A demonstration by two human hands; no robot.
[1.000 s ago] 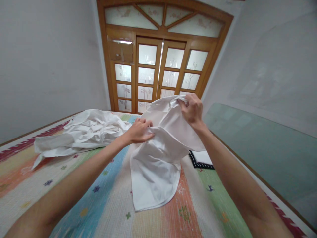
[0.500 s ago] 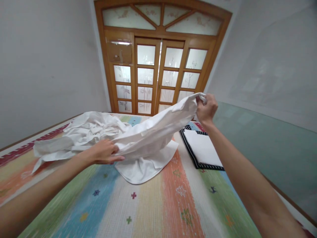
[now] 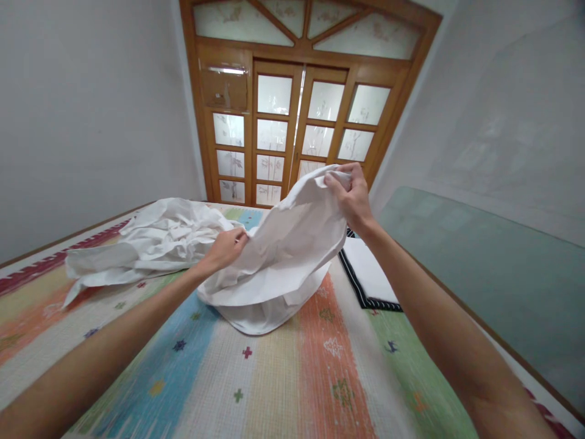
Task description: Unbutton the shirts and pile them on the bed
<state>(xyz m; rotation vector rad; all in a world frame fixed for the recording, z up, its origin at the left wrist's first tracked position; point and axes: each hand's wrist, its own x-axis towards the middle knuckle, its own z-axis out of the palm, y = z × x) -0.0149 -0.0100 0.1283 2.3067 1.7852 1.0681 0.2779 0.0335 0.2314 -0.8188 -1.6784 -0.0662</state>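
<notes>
A white shirt is stretched up between my two hands, its rounded hem drooping in folds onto the striped cover. My right hand is closed on the raised edge at upper right. At mid-left, my left hand pinches the fabric lower down, the fingertips partly hidden by cloth. The rest of the white fabric lies crumpled at the left, beyond my left forearm. Between the hands the cloth sags open, and its inner side shows.
A colourful striped bed cover lies beneath everything. Folded black-and-white striped cloth with a flat white piece on top lies behind my right forearm. A pale green panel lines the right wall. Wooden glazed doors stand at the back.
My right hand has moved left with its edge of the shirt. My left hand has risen and shifted right. The hands are closer together, and the cloth between them sags more openly.
</notes>
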